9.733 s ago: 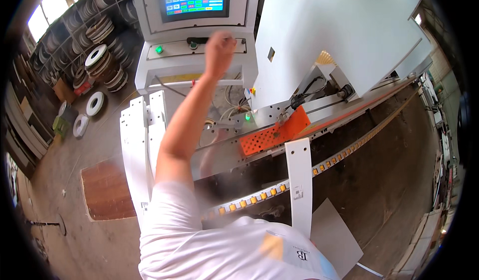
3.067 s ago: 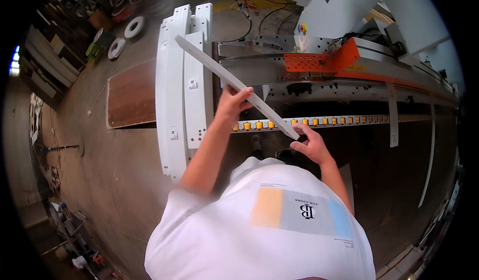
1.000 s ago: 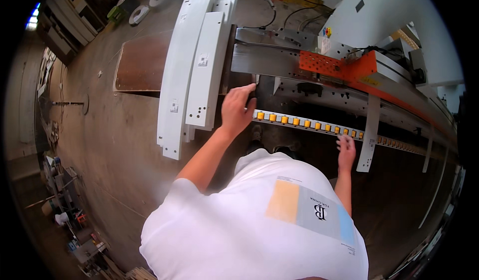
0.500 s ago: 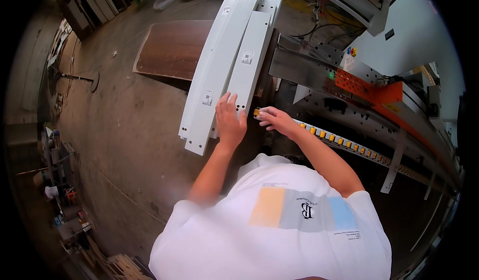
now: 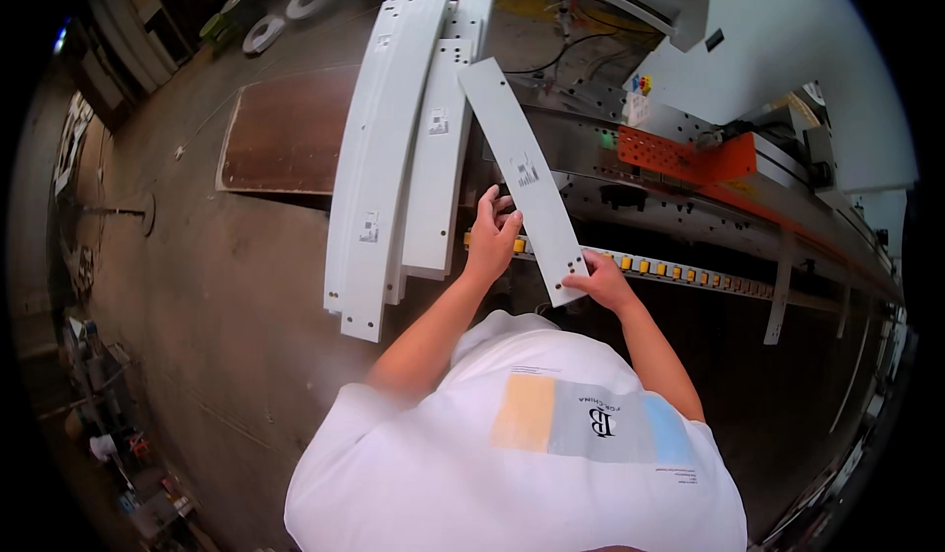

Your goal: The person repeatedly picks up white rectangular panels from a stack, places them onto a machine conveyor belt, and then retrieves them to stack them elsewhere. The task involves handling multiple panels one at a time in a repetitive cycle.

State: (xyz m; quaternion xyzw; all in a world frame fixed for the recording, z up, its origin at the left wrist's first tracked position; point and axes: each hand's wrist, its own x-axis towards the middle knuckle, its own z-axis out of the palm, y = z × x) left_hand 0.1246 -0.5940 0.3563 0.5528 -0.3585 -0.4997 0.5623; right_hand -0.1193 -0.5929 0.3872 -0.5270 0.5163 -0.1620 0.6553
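Note:
A white board (image 5: 524, 173) with drilled holes and a printed label slants in front of me, lifted off the stack. My right hand (image 5: 597, 282) grips its near end, thumb on top by the holes. Beside the board's left edge is my left hand (image 5: 491, 235), fingers apart and partly curled, holding nothing that I can see. To the left lies a stack of long white boards (image 5: 379, 168), several of them labelled and drilled near the ends. Another labelled white board (image 5: 433, 158) rests on the stack's right side.
A brown wooden panel (image 5: 285, 129) lies beyond the stack's left side. On the right runs a machine with an orange perforated bracket (image 5: 679, 153) and a rail of yellow rollers (image 5: 679, 273). Round discs (image 5: 310, 1) lie on the far floor.
My right hand has taken hold of the top right board and swung it off the stack to the right. My left hand has come away from the stack. The view has shifted slightly.

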